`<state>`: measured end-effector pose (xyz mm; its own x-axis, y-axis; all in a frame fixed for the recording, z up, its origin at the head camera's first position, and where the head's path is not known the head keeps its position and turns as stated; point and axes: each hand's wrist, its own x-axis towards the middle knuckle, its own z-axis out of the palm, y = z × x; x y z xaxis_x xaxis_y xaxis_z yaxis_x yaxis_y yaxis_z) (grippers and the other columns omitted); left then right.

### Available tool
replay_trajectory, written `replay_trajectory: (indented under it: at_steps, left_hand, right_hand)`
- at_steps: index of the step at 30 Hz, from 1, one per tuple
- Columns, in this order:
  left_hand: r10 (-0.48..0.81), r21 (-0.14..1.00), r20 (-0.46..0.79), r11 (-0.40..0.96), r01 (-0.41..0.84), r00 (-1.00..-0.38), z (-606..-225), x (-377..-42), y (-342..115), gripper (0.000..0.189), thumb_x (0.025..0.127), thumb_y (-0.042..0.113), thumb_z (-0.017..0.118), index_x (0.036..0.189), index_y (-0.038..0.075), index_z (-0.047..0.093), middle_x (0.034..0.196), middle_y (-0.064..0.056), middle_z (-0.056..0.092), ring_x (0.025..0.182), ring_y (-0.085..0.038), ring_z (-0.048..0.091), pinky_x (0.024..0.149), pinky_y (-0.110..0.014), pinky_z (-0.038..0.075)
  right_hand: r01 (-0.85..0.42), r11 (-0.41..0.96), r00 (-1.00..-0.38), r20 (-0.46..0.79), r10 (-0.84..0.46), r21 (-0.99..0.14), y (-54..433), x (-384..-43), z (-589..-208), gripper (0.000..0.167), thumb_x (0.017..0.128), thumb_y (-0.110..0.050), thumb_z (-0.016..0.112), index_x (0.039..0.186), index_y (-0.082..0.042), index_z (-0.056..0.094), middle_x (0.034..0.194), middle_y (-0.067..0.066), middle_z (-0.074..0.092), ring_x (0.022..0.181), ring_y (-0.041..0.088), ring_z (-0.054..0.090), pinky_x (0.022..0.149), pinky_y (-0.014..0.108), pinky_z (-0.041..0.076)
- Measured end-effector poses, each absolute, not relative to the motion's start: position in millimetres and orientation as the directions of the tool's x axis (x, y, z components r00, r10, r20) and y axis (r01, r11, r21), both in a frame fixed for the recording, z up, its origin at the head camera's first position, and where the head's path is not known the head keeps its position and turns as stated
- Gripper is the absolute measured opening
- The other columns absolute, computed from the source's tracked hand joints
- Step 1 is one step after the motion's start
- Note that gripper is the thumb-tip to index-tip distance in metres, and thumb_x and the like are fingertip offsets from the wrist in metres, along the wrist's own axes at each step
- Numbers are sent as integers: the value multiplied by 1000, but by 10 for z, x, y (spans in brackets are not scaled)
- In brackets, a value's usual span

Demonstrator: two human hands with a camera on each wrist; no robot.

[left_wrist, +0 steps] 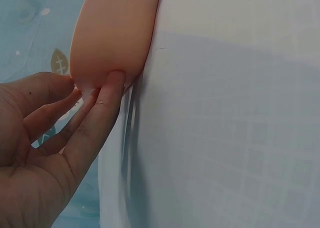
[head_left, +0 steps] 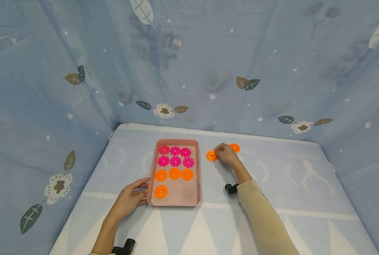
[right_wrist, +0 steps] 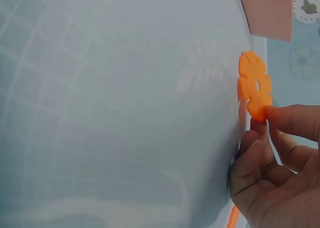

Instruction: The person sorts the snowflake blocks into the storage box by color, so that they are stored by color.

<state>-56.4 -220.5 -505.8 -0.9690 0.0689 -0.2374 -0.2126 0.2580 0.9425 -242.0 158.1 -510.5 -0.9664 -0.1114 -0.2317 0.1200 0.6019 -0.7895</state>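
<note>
An orange flower-shaped plastic disc (right_wrist: pixel 254 82) is pinched between the thumb and fingertips of my right hand (head_left: pixel 227 154), to the right of the tray; in the right wrist view it is tilted up, close to the table. A second orange disc (head_left: pixel 235 147) lies just beyond that hand. My left hand (head_left: pixel 128 199) holds the near left side of a pink rectangular tray (head_left: pixel 183 197), its fingertips on the rim and outer wall (left_wrist: pixel 117 37). Inside the tray are two rows of pink discs (head_left: pixel 175 161), a row of orange discs (head_left: pixel 174 174), and a single orange disc (head_left: pixel 161 192) at the front left.
The table (head_left: pixel 272 184) has a pale patterned cover. Blue printed cloth (head_left: pixel 208 63) hangs behind and at both sides. Black wrist-camera mounts (head_left: pixel 231 189) sit by both wrists.
</note>
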Motion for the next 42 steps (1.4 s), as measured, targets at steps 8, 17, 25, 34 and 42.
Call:
replay_trajectory:
  at_steps: [8, 17, 25, 34, 42]
  left_hand:
    - [83, 947, -228, 249, -202, -970, -5031, -559, -2208, 45, 98, -2, 58, 142, 2, 53, 128, -23, 57, 104, -32, 67, 76, -35, 61]
    - [65, 939, -241, 268, -216, -968, -5043, -556, -2203, 46, 97, -2, 60, 142, 6, 55, 128, -21, 58, 103, -30, 68, 75, -34, 61]
    - [87, 948, -225, 252, -197, -971, -5025, -554, -2206, 45, 98, -1, 58, 143, 2, 53, 129, -24, 57, 105, -32, 67, 76, -35, 61]
    - [85, 949, -227, 244, -201, -970, -5012, -544, -2205, 45, 98, -1, 59, 142, 2, 53, 129, -24, 57, 104, -32, 67, 76, -36, 61]
    - [85, 950, -228, 237, -203, -970, -5027, -547, -2211, 45, 98, -1, 59, 143, 3, 53, 130, -23, 57, 104, -32, 67, 76, -36, 61]
  right_hand:
    - [187, 461, -946, -286, -154, -867, 1584, -2405, -5019, 21, 102, -7, 54, 116, 5, 61, 96, 15, 61, 77, 20, 56, 67, 30, 52]
    - [135, 424, -940, -251, -232, -896, 1434, -2368, -4798, 20, 102, -11, 57, 114, 4, 64, 107, 16, 65, 89, 26, 64, 75, 35, 58]
    - [90, 413, -893, -257, -370, -906, 1114, -2246, -4583, 18, 101, -11, 58, 112, 2, 64, 100, 14, 65, 86, 31, 64, 70, 35, 58]
    - [0, 412, -818, -237, -525, -911, 624, -2092, -4510, 11, 99, -7, 60, 103, 1, 66, 91, 11, 62, 73, 24, 57, 70, 42, 60]
    - [-13, 465, -725, -312, -614, -885, 335, -1998, -4632, 8, 97, -7, 63, 101, -1, 68, 90, 11, 64, 75, 28, 64, 71, 44, 61]
